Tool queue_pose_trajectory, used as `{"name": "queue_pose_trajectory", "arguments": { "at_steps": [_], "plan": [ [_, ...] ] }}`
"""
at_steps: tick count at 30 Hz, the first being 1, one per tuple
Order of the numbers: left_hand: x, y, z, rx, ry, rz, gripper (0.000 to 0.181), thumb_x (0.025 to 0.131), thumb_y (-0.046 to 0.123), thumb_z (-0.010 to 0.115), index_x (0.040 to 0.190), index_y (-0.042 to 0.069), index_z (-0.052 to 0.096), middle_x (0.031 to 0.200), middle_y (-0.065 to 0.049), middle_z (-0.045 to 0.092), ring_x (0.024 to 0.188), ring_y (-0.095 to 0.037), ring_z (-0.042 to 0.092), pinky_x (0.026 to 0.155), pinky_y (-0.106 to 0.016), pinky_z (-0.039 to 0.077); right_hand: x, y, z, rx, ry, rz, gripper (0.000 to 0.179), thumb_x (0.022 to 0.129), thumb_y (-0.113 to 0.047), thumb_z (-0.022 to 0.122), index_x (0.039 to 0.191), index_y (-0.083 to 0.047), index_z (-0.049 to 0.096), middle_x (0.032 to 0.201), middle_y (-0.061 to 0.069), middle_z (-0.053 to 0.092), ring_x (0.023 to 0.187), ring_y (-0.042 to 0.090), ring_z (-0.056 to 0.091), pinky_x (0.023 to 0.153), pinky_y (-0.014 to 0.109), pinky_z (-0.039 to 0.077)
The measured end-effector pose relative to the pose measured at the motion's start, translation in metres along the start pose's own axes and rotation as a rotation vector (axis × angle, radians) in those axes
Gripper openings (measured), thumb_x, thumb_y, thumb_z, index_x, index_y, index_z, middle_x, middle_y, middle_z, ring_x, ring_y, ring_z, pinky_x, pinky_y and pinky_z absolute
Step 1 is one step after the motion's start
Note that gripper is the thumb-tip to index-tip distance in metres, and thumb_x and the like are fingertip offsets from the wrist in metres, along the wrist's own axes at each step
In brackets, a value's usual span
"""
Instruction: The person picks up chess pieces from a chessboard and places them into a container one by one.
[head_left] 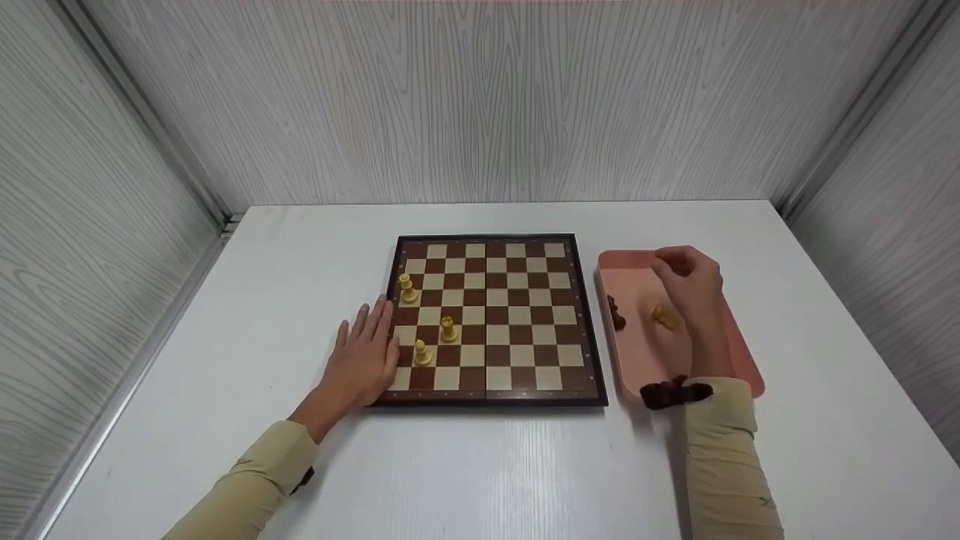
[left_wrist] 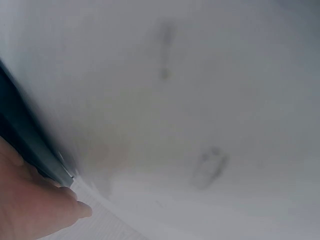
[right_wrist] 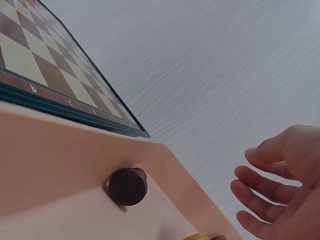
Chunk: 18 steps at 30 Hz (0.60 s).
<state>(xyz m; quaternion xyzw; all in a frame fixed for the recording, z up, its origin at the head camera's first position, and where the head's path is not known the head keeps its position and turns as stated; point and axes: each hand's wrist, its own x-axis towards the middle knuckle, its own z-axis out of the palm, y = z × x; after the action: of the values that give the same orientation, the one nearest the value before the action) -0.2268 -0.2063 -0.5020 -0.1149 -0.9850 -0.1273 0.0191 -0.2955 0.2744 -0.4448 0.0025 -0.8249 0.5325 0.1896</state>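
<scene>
My left hand [head_left: 361, 361] lies flat along the left edge of the chessboard [head_left: 486, 403], fingers straight. Three cream chess pieces stand on the board's left side: one [head_left: 407, 289] near the fingertips, a rook-like one [head_left: 448, 330] farther in, and a smaller one [head_left: 422, 353] close to the thumb. Over the pink tray [head_left: 626, 259] hovers my right hand [head_left: 691, 283]; its fingers are loosely bent and hold nothing in the right wrist view. Beneath it in the tray lie a yellowish piece [head_left: 663, 316] and a dark brown piece [head_left: 616, 313]. The right forearm hides part of the tray.
The tray stands just right of the board on a white table [head_left: 480, 465]. Grey wood-grain panels [head_left: 480, 105] close off the back and both sides. In the right wrist view, the dark piece's round base [right_wrist: 128, 186] faces the camera.
</scene>
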Motion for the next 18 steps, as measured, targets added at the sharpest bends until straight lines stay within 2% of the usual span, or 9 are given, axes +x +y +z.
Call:
{"name": "queue_pose_trajectory", "arguments": {
  "at_steps": [9, 13, 18],
  "plan": [
    [-0.001, -0.001, 0.001, -0.004, 0.003, 0.000, 0.064, 0.112, 0.034, 0.028, 0.164, 0.001, 0.011, 0.171, -0.015, 0.008, 0.156, -0.038, 0.008, 0.122, -0.061, 0.010, -0.002, -0.009, 0.008, -0.070, -0.024, -0.091, 0.026, 0.101, -0.019, 0.067, 0.117, 0.001, 0.073, 0.111, 0.016, 0.070, 0.099, 0.025, 0.063, 0.079, 0.023, 0.048],
    [0.000, -0.002, 0.001, -0.010, 0.003, 0.003, 0.063, 0.112, 0.033, 0.028, 0.164, 0.002, 0.011, 0.171, -0.015, 0.008, 0.156, -0.039, 0.008, 0.122, -0.062, 0.009, -0.003, -0.011, 0.014, -0.017, -0.057, -0.115, 0.026, 0.101, -0.014, 0.066, 0.118, 0.006, 0.071, 0.112, 0.022, 0.070, 0.102, 0.028, 0.064, 0.082, 0.022, 0.047],
    [0.000, -0.001, 0.001, -0.004, 0.004, 0.001, 0.064, 0.111, 0.033, 0.029, 0.164, 0.001, 0.011, 0.171, -0.015, 0.008, 0.156, -0.039, 0.008, 0.122, -0.062, 0.009, -0.005, -0.021, 0.023, 0.067, -0.109, -0.088, 0.031, 0.102, -0.015, 0.066, 0.122, 0.008, 0.067, 0.117, 0.022, 0.067, 0.106, 0.026, 0.061, 0.086, 0.024, 0.046]
  ]
}}
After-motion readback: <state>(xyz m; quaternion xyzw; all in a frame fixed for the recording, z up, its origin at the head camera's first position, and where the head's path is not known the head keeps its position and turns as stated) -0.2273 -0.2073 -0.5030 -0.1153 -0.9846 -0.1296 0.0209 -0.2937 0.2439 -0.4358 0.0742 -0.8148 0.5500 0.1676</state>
